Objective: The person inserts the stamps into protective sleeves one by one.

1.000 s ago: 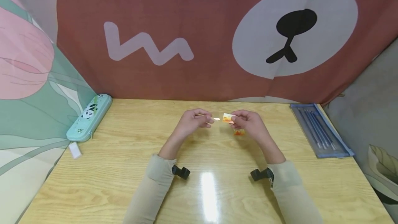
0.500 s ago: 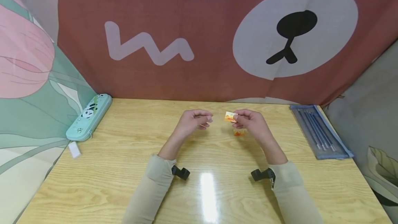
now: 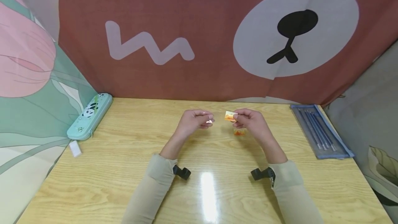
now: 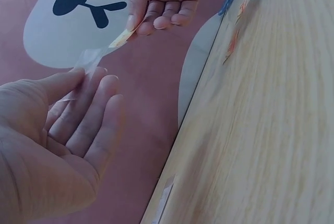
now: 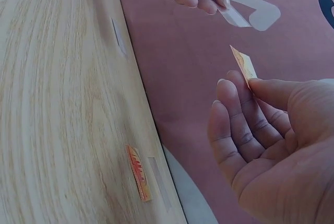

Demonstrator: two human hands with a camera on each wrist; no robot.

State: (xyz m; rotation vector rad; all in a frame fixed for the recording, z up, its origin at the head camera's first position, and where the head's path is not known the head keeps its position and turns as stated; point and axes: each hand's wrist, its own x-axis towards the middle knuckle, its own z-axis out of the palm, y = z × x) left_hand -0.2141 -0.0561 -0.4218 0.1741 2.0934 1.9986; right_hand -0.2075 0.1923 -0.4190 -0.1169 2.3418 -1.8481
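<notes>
In the head view my left hand (image 3: 196, 120) is raised over the back half of the table. Its thumb and fingers pinch a small see-through piece of film (image 4: 90, 59), which glints in the head view. Opposite it, my right hand (image 3: 250, 122) pinches a small yellow-and-orange printed paper piece (image 3: 230, 116) between thumb and forefinger, its other fingers loosely bent. In the right wrist view a gap separates the paper (image 5: 243, 63) from the film (image 5: 236, 16). A second orange printed piece (image 3: 239, 132) lies on the table below my right hand.
A mint panda pencil case (image 3: 90, 117) lies at the back left, with a white eraser-like block (image 3: 75, 148) in front of it. At the right is a blue-edged mesh pouch (image 3: 320, 130) with several pencil-like sticks inside. A printed cloth (image 3: 211, 78) hangs behind the wooden table (image 3: 124, 182).
The right hand and printed paper have shifted slightly right. The film's glint stuck out toward the paper at first, vanished, and now shows at the left fingertips.
</notes>
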